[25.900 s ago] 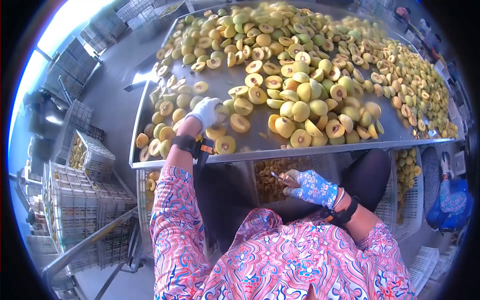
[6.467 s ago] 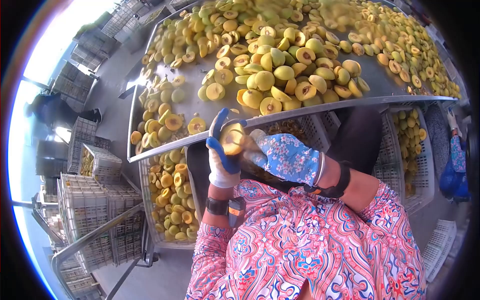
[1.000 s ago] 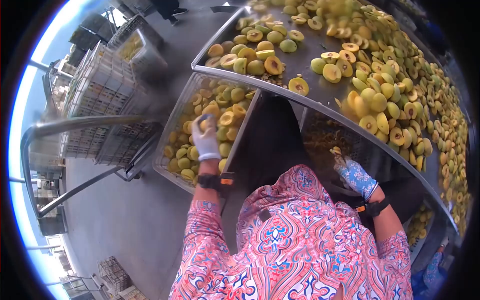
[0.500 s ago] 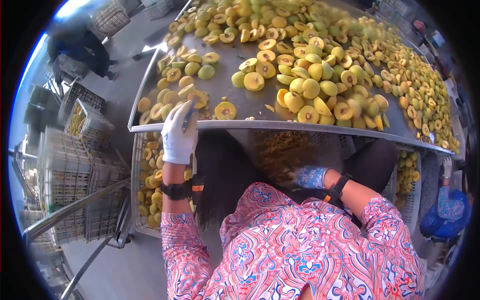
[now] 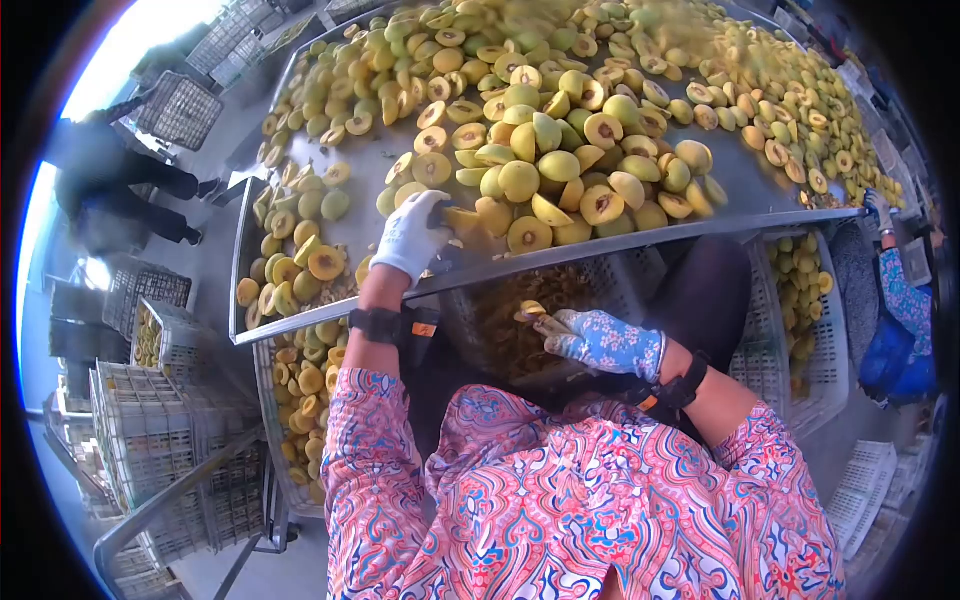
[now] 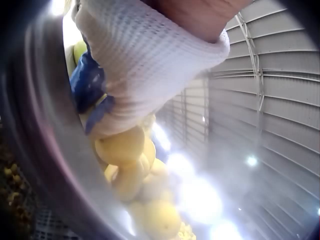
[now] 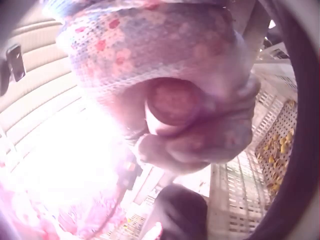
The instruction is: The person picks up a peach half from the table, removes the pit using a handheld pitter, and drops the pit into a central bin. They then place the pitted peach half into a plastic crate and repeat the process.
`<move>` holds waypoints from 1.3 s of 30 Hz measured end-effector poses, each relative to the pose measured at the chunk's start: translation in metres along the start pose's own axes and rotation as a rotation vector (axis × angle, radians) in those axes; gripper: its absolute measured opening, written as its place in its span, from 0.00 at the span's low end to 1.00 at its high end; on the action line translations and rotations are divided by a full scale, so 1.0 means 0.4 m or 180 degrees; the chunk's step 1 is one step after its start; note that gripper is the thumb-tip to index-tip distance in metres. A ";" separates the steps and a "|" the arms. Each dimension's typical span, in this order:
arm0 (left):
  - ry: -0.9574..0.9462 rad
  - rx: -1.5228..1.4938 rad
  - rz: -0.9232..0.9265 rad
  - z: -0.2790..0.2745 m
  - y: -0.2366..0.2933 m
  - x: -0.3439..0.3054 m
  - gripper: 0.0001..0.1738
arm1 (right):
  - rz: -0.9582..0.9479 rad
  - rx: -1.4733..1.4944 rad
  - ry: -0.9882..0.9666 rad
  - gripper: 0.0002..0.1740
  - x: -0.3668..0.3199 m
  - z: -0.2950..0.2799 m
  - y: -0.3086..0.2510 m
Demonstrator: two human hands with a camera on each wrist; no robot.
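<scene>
- Evidently, the right hand [image 5: 608,343], in a blue floral glove, has its fingers curled round a tool [image 7: 172,102]; its round end shows in the fist in the right wrist view.
- A yellow piece [image 5: 531,309] sits at the tool's far end.
- The left hand [image 5: 413,238], in a white glove with blue on the palm side, reaches over the table's near edge, right at the fruit; its fingers are partly bent and blurred, so I cannot tell whether they grip any.
- Fruit halves [image 5: 520,180], green-yellow, many cut side up, lie heaped across the metal table [image 5: 367,176], with a smaller group by its left corner.
- Below the right hand, brown scraps [image 5: 560,286] lie in a crate [image 5: 617,283].
- More halves fill the left crate [image 5: 273,425] and lie in the right crate [image 5: 833,370].
- Farther out: stacked crates [image 5: 165,430], a dark-clothed person [image 5: 125,180] at left, another worker [image 5: 905,325] at right.
</scene>
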State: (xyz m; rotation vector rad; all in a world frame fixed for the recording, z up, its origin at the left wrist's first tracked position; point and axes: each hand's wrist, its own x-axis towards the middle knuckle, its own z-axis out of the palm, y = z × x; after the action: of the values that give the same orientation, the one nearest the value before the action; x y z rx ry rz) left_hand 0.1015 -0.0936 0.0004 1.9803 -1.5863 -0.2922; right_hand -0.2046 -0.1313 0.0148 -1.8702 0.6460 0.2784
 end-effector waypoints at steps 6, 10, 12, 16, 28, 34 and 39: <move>-0.0199 -0.0602 -0.0456 -0.025 0.008 -0.105 0.15 | -0.0884 -0.2466 -0.0665 0.18 0.103 0.068 0.157; -0.0188 -0.0737 -0.1283 0.003 0.050 -0.076 0.18 | -0.0155 -0.2443 -0.0655 0.17 0.114 0.108 0.174; -0.0130 -0.1702 -0.1150 0.057 -0.024 -0.036 0.23 | -0.0588 -0.2930 -0.1029 0.15 0.147 0.121 0.243; -0.0661 -0.0341 -0.0944 0.076 0.005 0.017 0.24 | -0.1179 -0.1839 0.0462 0.15 0.144 0.120 0.223; 0.0591 -0.3198 -0.1231 -0.072 0.142 -0.179 0.21 | -0.1237 -0.1096 0.1458 0.21 0.090 0.054 0.108; 0.0187 -0.3988 -0.1610 0.006 0.177 -0.293 0.20 | -0.1919 -0.2465 0.1043 0.23 0.200 0.159 0.334; -0.0017 -0.5124 -0.2085 0.074 0.144 -0.349 0.18 | 0.0116 -0.3328 -0.1317 0.18 0.174 0.144 0.259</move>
State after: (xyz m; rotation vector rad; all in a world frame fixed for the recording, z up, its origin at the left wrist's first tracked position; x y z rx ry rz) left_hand 0.0015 0.0223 -0.0166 0.9996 -0.2099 -1.2942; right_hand -0.1984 -0.1270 -0.1226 -2.6502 0.2322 1.1626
